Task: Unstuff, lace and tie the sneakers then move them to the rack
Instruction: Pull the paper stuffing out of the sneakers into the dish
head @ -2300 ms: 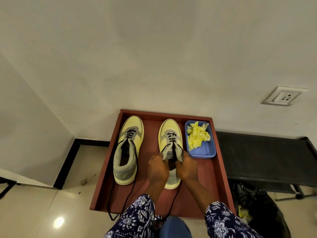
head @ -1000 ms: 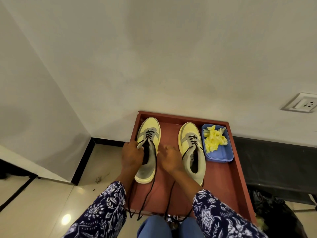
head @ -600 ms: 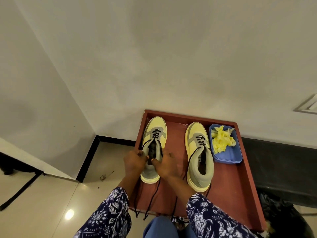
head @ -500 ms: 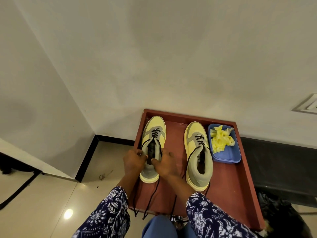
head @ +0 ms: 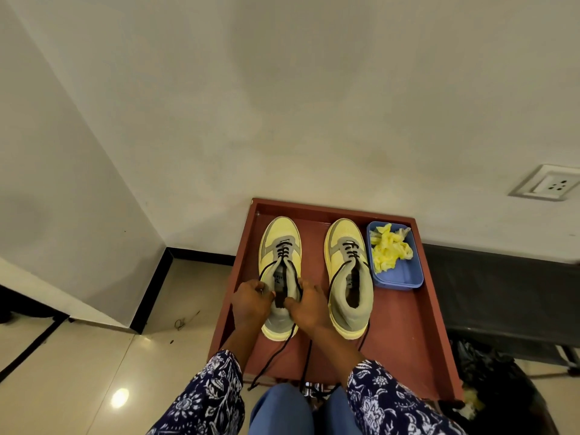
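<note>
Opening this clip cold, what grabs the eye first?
Two yellow-and-grey sneakers sit side by side on a reddish-brown tray. Both hands, left hand and right hand, grip the left sneaker at its collar. A blue tub of crumpled yellow paper sits beside the right sneaker.

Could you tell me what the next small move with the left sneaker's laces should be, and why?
Probably cross the two lace ends to begin the knot: the left hand and right hand each pinch a lace at the left sneaker collar, the lower eyelets are laced, and the loose ends trail untied.
</note>
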Available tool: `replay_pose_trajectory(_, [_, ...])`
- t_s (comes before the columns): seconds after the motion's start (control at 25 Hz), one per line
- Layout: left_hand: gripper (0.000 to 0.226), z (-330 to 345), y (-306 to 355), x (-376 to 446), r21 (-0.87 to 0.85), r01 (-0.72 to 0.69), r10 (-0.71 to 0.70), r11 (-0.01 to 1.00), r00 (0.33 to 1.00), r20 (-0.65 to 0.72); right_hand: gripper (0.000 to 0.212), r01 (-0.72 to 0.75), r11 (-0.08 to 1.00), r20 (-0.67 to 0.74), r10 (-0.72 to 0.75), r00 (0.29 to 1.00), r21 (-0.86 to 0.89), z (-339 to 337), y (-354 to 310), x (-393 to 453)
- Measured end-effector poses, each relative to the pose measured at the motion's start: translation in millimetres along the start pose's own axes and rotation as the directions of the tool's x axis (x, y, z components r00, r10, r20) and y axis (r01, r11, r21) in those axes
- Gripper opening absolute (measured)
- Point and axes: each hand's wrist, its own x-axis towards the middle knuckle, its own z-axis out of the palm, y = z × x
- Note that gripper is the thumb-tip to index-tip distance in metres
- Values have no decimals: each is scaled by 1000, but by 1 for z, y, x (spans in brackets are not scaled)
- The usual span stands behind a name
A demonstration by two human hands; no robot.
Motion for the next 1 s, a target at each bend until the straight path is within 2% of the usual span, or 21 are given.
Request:
replay_pose_trajectory(0.28, [24, 13, 5, -18, -17, 70, -70, 997, 997, -13, 55, -6, 1000, -10, 6, 1000, 1, -9, 14, -12])
replay_pose_trajectory(0.48, [26, 14, 7, -21, 23, 46, -45, 999, 999, -29, 54, -13, 1000, -2, 13, 1000, -9, -9, 16, -10])
replay_pose_trajectory(0.6, [24, 15, 14, -20, 59, 37, -34, 998, 998, -55, 45, 30, 998, -33, -31, 999, -50, -11, 16, -6])
replay_pose_trajectory(0.8, [28, 23, 42, -15, 74, -109, 118, 991, 984, -132, 38, 132, 990, -153, -137, 979, -42, -35, 12, 8])
replay_pose_trajectory(1.0, [29, 46, 89, -9, 79, -288, 294, 954, 953, -76, 40, 182, 983, -291, -185, 939, -37, -82, 20, 30])
